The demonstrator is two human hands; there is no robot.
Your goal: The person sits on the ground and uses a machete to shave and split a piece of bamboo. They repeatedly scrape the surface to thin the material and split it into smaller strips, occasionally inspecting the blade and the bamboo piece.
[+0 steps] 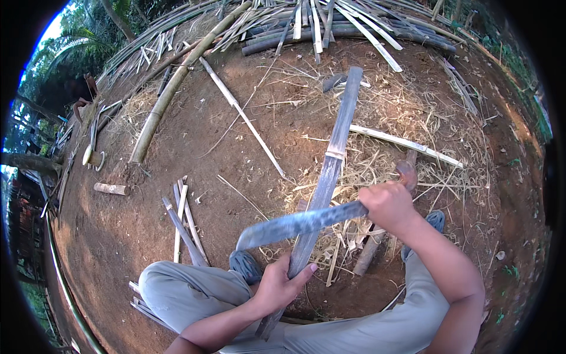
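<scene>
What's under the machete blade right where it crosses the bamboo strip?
The machete blade lies across the long bamboo strip, held by the left hand. Beneath lie shavings and dirt. The contact line is covered by the blade.

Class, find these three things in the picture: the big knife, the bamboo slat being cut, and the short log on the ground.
big knife (295, 225), head view, middle of the blade.
bamboo slat (339, 135), head view, upper half.
short log (111, 189), head view, its middle.
</scene>
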